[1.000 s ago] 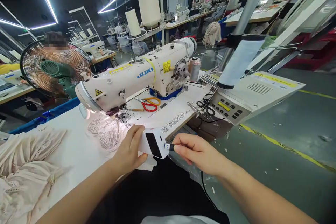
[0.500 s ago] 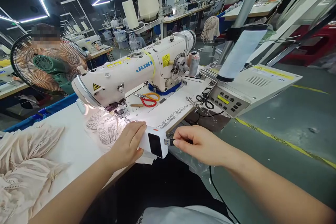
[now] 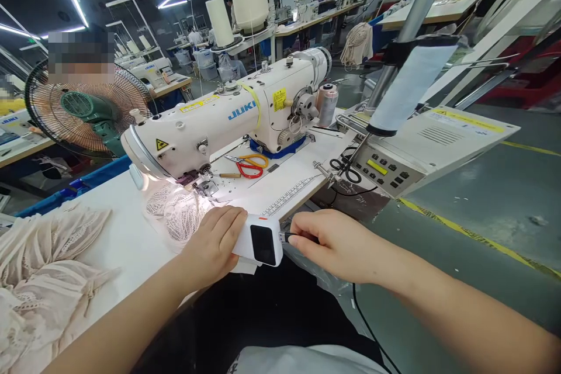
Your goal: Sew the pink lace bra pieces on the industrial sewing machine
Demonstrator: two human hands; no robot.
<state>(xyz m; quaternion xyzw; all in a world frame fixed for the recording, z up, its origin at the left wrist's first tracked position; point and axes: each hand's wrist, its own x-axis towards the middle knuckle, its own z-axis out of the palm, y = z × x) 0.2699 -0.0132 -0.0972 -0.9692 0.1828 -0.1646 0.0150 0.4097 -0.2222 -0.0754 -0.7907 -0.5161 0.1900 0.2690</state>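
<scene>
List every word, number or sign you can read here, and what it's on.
"JUKI": blue, on the near sewing machine.
"JUKI": on the machine just right of the fan.
"JUKI": on the machine at far left.
Yellow warning triangles: on the near machine's head and the control box.
Too small to read: the near machine's yellow labels, the control box's wording, the ruler markings.
White device: no legible text.

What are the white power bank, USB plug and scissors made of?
Power bank: probably hard plastic, from its smooth, satiny white shell.
USB plug: silvery tip suggests metal; black grip looks like plastic.
Scissors: shiny blades suggest steel; red and orange handles look plastic-coated.
</scene>
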